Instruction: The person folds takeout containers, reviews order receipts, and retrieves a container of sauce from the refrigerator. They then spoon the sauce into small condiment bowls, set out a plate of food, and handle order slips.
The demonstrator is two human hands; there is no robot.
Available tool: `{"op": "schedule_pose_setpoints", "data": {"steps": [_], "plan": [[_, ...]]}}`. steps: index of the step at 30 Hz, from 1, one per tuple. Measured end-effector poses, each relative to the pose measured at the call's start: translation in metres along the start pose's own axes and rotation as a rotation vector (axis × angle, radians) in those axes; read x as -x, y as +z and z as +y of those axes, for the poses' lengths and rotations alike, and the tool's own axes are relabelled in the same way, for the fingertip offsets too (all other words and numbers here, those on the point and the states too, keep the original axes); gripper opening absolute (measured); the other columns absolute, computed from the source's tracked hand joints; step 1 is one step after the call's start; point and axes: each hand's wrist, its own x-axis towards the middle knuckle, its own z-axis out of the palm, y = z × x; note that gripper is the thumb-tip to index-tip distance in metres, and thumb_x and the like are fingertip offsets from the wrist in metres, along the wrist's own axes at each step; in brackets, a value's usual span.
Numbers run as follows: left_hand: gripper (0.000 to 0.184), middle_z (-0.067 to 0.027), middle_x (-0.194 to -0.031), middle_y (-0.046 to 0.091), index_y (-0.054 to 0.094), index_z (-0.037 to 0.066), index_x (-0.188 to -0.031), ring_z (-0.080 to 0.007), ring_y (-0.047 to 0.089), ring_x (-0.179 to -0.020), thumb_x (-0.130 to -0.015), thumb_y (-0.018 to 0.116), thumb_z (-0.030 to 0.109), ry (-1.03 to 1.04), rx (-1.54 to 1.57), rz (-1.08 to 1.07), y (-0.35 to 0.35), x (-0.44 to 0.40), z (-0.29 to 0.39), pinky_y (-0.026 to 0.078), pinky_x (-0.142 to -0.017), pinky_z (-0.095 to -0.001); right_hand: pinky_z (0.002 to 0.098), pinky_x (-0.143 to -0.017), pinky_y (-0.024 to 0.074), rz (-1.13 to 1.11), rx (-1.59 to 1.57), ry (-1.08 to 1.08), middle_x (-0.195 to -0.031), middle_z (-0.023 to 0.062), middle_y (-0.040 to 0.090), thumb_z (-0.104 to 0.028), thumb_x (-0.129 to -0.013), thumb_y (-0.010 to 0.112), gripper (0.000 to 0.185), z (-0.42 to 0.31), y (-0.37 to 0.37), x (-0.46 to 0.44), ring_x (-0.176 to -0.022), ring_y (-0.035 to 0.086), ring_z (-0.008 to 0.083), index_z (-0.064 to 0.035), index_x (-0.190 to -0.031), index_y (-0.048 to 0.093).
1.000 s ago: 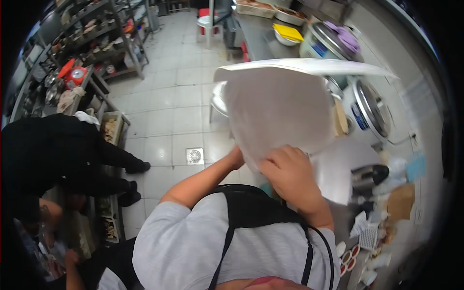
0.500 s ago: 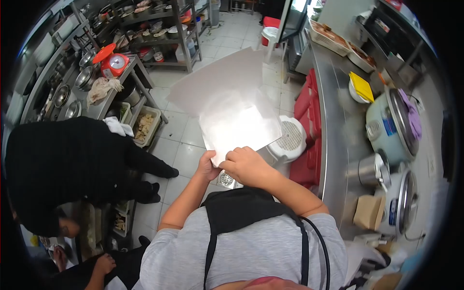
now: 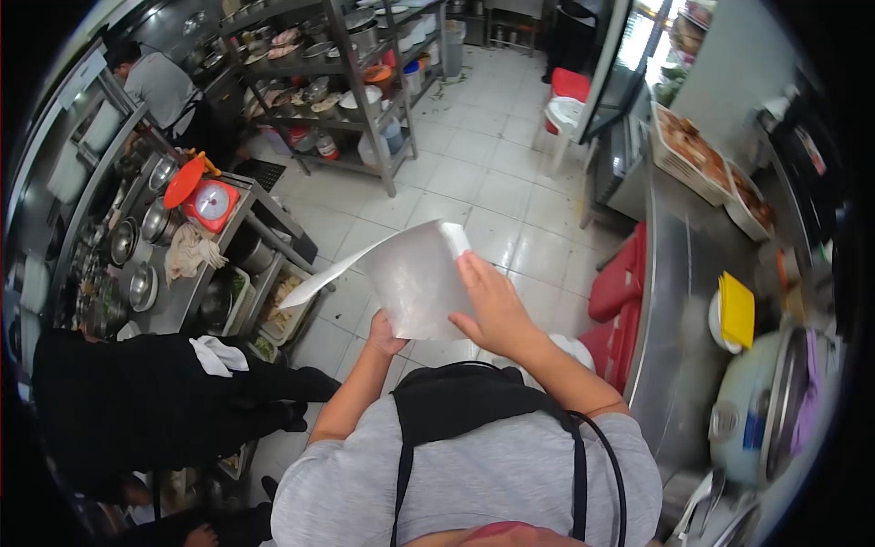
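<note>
The sheet (image 3: 415, 292) is held in the air in front of the black apron (image 3: 456, 394), above the tiled floor (image 3: 365, 196) and well apart from the tables on both sides. It is pale and shiny, and bends along its upper edge; a thin white flap of it reaches out to the left. The left hand (image 3: 389, 334) is clamped on its lower left corner, thumb on the near face. The right hand (image 3: 497, 305) lies against its right edge, the fingers straight and side by side, the thumb spread away from them near the lower corner.

On the right runs a metal table (image 3: 670, 365), with red bins (image 3: 620, 283) beneath its edge. On it stand a tray (image 3: 679, 173) of brown food, a white bowl (image 3: 715, 321) with a yellow cloth (image 3: 736, 310) on it, and a cooker (image 3: 743, 433) with a purple cloth (image 3: 808, 397) over its lid.

On the left, a red scale (image 3: 211, 205) stands on a side table (image 3: 182, 303) near a crumpled rag (image 3: 193, 251) and metal bowls. A co-worker in black (image 3: 137, 401) bends beside it, and another person (image 3: 159, 87) stands farther off.
</note>
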Motion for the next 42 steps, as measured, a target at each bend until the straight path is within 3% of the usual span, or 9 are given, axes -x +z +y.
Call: {"op": "schedule_pose_setpoints", "data": {"steps": [7,11,16,22,25,29,34,38,42], "plan": [[0.038,-0.0106,-0.11,0.049,0.041,0.003,-0.114,-0.0231,0.05,-0.097,-0.086,0.034,0.027,0.067,0.057,0.164,-0.014,-0.111,0.048,0.041,-0.083,-0.036,0.0436,-0.082,0.0361,-0.212,0.035,-0.154,-0.119,0.0223,0.033,-0.012,-0.061,0.063,0.068,0.097,0.05,-0.104,-0.104,0.041,0.0361,-0.006,-0.121,0.032],[0.035,-0.0098,-0.108,0.05,0.043,0.003,-0.112,-0.0228,0.05,-0.097,-0.085,0.036,0.025,-0.008,-0.014,0.186,-0.052,-0.203,0.081,0.042,-0.081,-0.0356,0.0434,-0.079,0.0388,-0.26,0.041,-0.054,-0.12,0.0242,0.032,-0.011,-0.063,0.061,0.065,0.184,0.084,-0.165,-0.099,0.044,0.0387,-0.0086,-0.122,0.032],[0.033,-0.0092,-0.103,0.053,0.044,0.003,-0.11,-0.0216,0.055,-0.088,-0.084,0.04,0.022,-0.21,-0.159,0.19,-0.02,-0.348,0.138,0.046,-0.073,-0.0331,0.04,-0.077,0.0407,-0.206,0.038,0.052,-0.123,0.0227,0.029,-0.019,-0.06,0.067,0.07,0.26,0.039,-0.248,-0.095,0.047,0.0373,-0.0189,-0.122,0.034],[0.038,-0.009,-0.102,0.053,0.045,0.007,-0.111,-0.0193,0.054,-0.088,-0.081,0.043,0.03,-0.414,-0.524,-0.04,0.043,-0.513,0.196,0.047,-0.071,-0.0349,0.0388,-0.065,0.0467,-0.267,0.2,0.285,-0.125,0.0214,0.028,-0.02,-0.061,0.067,0.03,0.386,0.017,-0.307,-0.077,0.055,0.0355,-0.0137,-0.089,0.057],[0.042,-0.0086,-0.105,0.051,0.043,0.01,-0.113,-0.019,0.052,-0.093,-0.081,0.042,0.037,-0.387,-0.512,-0.068,0.074,-0.585,0.213,0.046,-0.072,-0.0381,0.0379,-0.059,0.0477,-0.057,0.246,0.304,-0.12,0.0194,0.036,-0.019,-0.062,0.066,0.016,0.456,0.021,-0.337,-0.067,0.057,0.0326,-0.0098,-0.071,0.056],[0.057,-0.0129,-0.114,0.044,0.026,0.014,-0.125,-0.0252,0.048,-0.097,-0.081,0.039,0.046,-0.237,-0.337,-0.054,0.07,-0.671,0.24,0.042,-0.075,-0.0369,0.0373,-0.055,0.0469,0.118,0.172,0.282,-0.108,0.0184,0.046,-0.016,-0.065,0.064,0.014,0.545,0.014,-0.413,-0.066,0.056,0.0316,-0.0079,-0.067,0.053],[0.059,-0.0136,-0.113,0.043,0.027,0.013,-0.123,-0.026,0.047,-0.097,-0.076,0.047,0.044,-0.231,-0.412,0.4,-0.027,-0.727,0.284,0.041,-0.072,-0.032,0.0378,-0.055,0.045,0.252,0.138,0.117,-0.095,0.0173,0.049,-0.011,-0.066,0.062,0.014,0.639,-0.01,-0.555,-0.065,0.054,0.0326,-0.0063,-0.068,0.05],[0.046,-0.013,-0.105,0.046,0.038,0.012,-0.109,-0.0251,0.049,-0.091,-0.074,0.051,0.039,-0.066,-0.181,0.612,-0.062,-0.721,0.317,0.042,-0.067,-0.0315,0.0361,-0.057,0.0435,0.362,0.09,0.029,-0.089,0.016,0.049,-0.008,-0.066,0.061,0.014,0.701,-0.01,-0.677,-0.07,0.053,0.0327,-0.0056,-0.069,0.048],[0.041,-0.0152,-0.104,0.046,0.043,0.01,-0.107,-0.0257,0.05,-0.087,-0.075,0.05,0.036,-0.079,0.064,0.819,-0.164,-0.742,0.316,0.042,-0.066,-0.0329,0.0356,-0.059,0.0405,0.457,0.036,0.023,-0.079,0.014,0.047,-0.007,-0.067,0.06,0.014,0.738,-0.004,-0.79,-0.07,0.049,0.0328,-0.003,-0.069,0.047]]}}
